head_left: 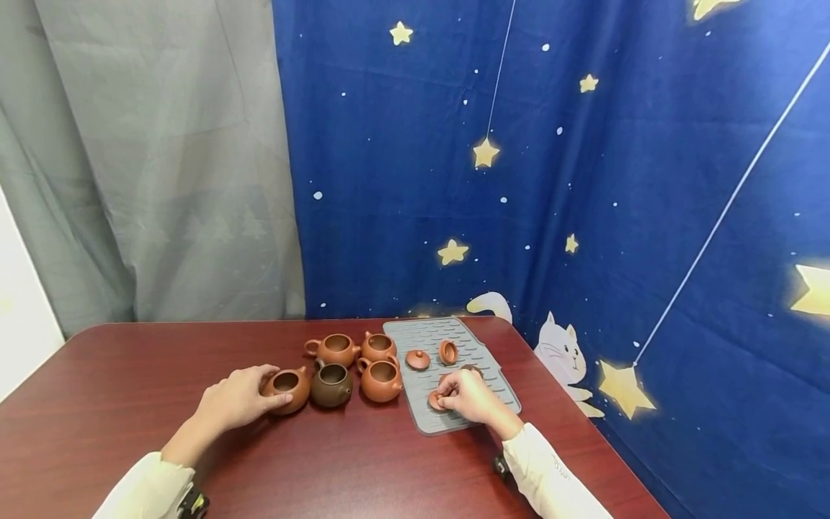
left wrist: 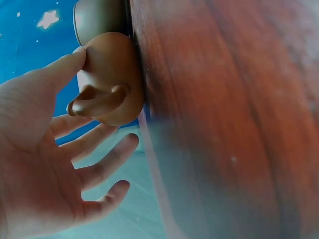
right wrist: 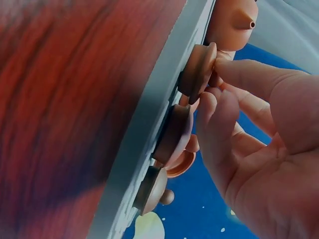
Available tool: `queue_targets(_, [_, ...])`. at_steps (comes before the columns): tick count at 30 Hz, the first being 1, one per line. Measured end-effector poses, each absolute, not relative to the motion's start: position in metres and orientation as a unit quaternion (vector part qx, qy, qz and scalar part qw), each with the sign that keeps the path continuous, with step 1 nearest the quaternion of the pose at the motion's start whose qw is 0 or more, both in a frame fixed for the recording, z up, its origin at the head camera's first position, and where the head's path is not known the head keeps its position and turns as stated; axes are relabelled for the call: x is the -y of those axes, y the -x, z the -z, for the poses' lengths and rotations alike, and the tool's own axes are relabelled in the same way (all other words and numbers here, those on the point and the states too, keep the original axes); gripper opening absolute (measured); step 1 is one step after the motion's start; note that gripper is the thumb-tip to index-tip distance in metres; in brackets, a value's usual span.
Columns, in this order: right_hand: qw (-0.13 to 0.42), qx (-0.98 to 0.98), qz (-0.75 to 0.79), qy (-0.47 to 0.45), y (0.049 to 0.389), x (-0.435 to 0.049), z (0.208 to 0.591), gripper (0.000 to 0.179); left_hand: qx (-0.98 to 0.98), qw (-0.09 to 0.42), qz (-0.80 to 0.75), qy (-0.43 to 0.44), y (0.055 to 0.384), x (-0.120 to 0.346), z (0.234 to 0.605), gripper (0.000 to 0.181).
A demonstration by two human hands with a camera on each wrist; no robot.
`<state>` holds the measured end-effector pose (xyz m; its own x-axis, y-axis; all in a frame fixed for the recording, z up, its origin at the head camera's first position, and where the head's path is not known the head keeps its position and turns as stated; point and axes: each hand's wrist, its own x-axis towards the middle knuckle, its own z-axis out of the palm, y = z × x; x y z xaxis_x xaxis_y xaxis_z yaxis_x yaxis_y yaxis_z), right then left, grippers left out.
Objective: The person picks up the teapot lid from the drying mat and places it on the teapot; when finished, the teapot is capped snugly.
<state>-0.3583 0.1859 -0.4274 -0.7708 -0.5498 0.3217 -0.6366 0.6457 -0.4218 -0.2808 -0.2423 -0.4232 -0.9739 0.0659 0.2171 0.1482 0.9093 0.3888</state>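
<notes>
My left hand [head_left: 236,395] holds a reddish-brown clay teapot [head_left: 297,396] at the left end of a group of lidless teapots. In the left wrist view, the thumb touches one side of this teapot [left wrist: 112,69] near its handle, and other fingers reach behind it. On the grey mat, my right hand [head_left: 472,395] pinches the knob of a small reddish clay lid [head_left: 436,401]. The right wrist view has this lid [right wrist: 197,72] tilted at the fingertips; whether it touches the mat, I cannot tell. Two more lids [right wrist: 174,134] lie close beside it, one of them darker.
Beside the left teapot stand a dark brown teapot [head_left: 331,389] and several orange-brown ones [head_left: 381,382]. The grey ridged mat [head_left: 428,425] bears an upright lid [head_left: 418,360] and one tipped on its side [head_left: 448,352]. A curtain [head_left: 415,180] hangs behind the table [head_left: 311,461].
</notes>
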Motion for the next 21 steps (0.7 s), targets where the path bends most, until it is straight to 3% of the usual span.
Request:
queue_targets(14, [0.081,0.901,-0.32,-0.283,0.355,-0.18,0.428,0.006,0.971,0.078,0.225,0.033,0.283,0.238,0.418,0.061])
queue_targets(21, [0.111,0.889,-0.366,-0.253,0.349,-0.157,0.423,0.004,0.969,0.084,0.231,0.032,0.284,0.239,0.422,0.062])
